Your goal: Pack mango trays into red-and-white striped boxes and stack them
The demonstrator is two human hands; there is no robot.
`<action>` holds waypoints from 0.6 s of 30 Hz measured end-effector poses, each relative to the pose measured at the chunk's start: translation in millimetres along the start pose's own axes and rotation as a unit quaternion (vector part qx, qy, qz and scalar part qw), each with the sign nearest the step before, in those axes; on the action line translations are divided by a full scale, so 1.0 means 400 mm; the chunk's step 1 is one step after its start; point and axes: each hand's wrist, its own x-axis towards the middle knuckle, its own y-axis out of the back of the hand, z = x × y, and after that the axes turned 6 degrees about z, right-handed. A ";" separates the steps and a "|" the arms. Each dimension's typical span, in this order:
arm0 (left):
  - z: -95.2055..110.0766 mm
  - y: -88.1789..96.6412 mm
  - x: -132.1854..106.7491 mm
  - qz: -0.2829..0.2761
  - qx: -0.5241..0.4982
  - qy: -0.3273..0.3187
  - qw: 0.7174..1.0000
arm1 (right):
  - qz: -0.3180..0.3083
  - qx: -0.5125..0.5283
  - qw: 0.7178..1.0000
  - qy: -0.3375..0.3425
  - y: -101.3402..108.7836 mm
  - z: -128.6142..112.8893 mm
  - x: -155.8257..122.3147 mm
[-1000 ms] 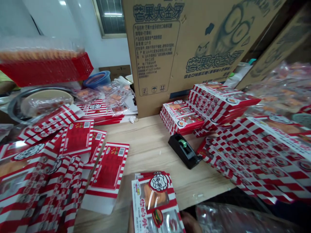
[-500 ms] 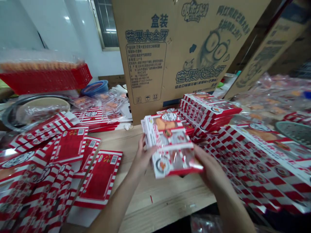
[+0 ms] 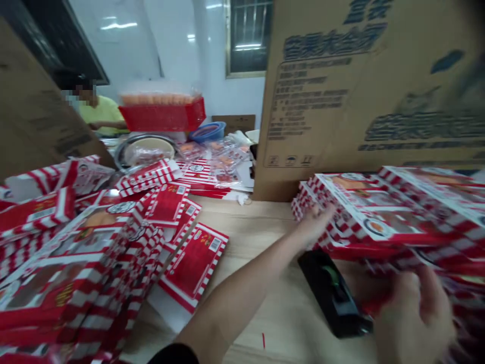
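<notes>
The box (image 3: pixel 341 189) with the clear window lies at the top of a stack, beyond the dispenser (image 3: pixel 333 288) and to its right, its front edge turned toward the person. The left hand (image 3: pixel 320 220) is at the left side of this box, just beyond the dispenser; it seems to touch the side, but the blur hides the fingers, so I cannot tell whether it grips or only presses. The right hand (image 3: pixel 415 313) is well apart from the left, just to the right of the dispenser, with the fingers bent; I see nothing in it, and I cannot tell whether it touches the boxes. I judge that the step in hand is to place or straighten the box on its stack. The next move, in my opinion, calls for light, even pressure, so that the edges come in line and the window is not dented, while the right hand keeps clear of the dispenser. To the right of the dispenser stands a second stack (image 3: pixel 443 184). Behind it rises the carton (image 3: pixel 310 121); to its left, on the table (image 3: pixel 265 288), lies a red card (image 3: pixel 197 263), and farther left are heaped boxes (image 3: pixel 87 263).
</notes>
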 end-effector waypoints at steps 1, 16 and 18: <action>-0.003 0.042 -0.034 0.014 0.027 -0.014 0.999 | -0.001 -0.006 1.000 0.018 0.000 0.011 -0.035; -0.095 0.540 -0.366 0.218 0.320 0.025 0.922 | -0.503 -0.115 0.807 0.286 -0.267 0.081 -0.297; -0.063 0.541 -0.272 0.237 0.257 0.021 0.937 | -0.536 -0.188 0.762 0.312 -0.255 0.068 -0.299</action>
